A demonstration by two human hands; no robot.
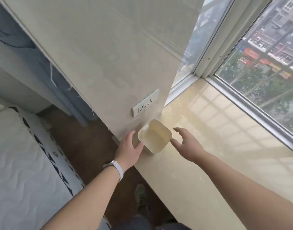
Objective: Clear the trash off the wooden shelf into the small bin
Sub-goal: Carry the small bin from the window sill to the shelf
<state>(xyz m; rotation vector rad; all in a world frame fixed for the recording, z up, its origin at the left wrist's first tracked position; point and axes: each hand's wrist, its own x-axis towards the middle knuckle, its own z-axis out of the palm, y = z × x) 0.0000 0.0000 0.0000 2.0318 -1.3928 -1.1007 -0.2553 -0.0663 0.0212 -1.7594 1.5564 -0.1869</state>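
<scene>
Small bin [155,138] stood at the near-left corner of a glossy stone window ledge [208,130], close against the wall, directly below a wall socket [145,103]. Bin was upright, open-topped, and looked empty: only its pale yellowish interior showed, no trash visible inside. Left hand [130,149] sat at the bin's 8 o'clock, fingers spread, palm laid against the bin's side wall, apparently touching it. Right hand [188,145] was at the bin's 3 o'clock, fingers spread and slightly curled, just beside the rim, not in contact as far as could be seen. Neither hand held anything. A white wristwatch [116,168] was on the left wrist. A mattress [23,171] lay at 8 o'clock of the view, the window [266,55] at 2 o'clock. No wooden shelf and no trash appeared anywhere in view. Judgement: task at its very start; the hands were placed to take up the bin, and all of the clearing was left to do.
</scene>
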